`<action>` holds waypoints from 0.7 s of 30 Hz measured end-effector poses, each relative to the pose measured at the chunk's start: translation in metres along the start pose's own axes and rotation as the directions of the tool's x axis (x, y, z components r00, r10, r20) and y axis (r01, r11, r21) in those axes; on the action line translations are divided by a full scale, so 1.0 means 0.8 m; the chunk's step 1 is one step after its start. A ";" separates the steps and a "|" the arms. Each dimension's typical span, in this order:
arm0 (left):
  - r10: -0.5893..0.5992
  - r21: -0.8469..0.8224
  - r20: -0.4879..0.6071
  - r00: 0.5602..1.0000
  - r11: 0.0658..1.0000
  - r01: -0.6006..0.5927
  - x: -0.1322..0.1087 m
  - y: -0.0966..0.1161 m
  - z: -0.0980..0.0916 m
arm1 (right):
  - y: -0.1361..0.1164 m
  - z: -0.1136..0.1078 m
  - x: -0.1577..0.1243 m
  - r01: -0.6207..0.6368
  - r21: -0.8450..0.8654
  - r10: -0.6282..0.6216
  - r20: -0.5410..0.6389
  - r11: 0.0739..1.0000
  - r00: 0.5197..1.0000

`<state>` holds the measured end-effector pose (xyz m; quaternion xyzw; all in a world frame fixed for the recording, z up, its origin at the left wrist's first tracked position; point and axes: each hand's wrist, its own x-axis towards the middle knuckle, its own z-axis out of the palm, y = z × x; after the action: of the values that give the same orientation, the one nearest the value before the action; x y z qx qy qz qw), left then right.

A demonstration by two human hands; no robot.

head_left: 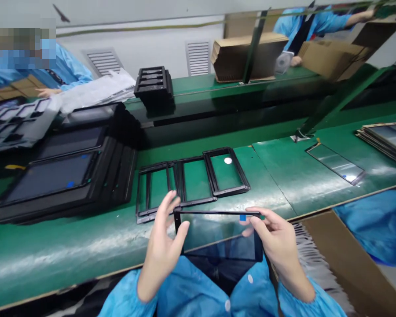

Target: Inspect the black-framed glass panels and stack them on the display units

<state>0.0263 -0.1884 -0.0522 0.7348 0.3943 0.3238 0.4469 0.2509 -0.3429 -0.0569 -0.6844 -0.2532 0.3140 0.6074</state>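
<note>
In front of my chest is a black-framed glass touch panel (214, 235), see-through, tilted, with a small blue tab near its upper right corner. My right hand (279, 240) pinches that right end between thumb and fingers. At the opposite end, my left hand (165, 244) has its fingers spread, the thumb overlapping the panel's left edge in view; whether it touches is hard to tell. Just beyond the panel, black rectangular frames (199, 198) lie on the green bench, some overlapping. One frame (226, 191) shows a white round spot inside its opening.
Stacked black trays (119, 171) holding dark panels stand at left. Another glass panel (336, 163) lies flat at right, near a stack of panels (386, 141). A green post (339, 101) rises from the bench (69, 251). Cardboard boxes (251, 57) and two co-workers are across.
</note>
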 end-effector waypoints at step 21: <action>0.186 0.189 0.536 0.823 0.925 -0.331 0.023 0.046 0.016 | -0.007 0.028 -0.004 -0.005 0.040 -0.004 0.241 0.999 0.971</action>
<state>0.0563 -0.1881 -0.0212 0.8953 0.1988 0.1188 0.3805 0.2324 -0.3295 -0.0521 -0.6288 -0.3185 0.4000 0.5858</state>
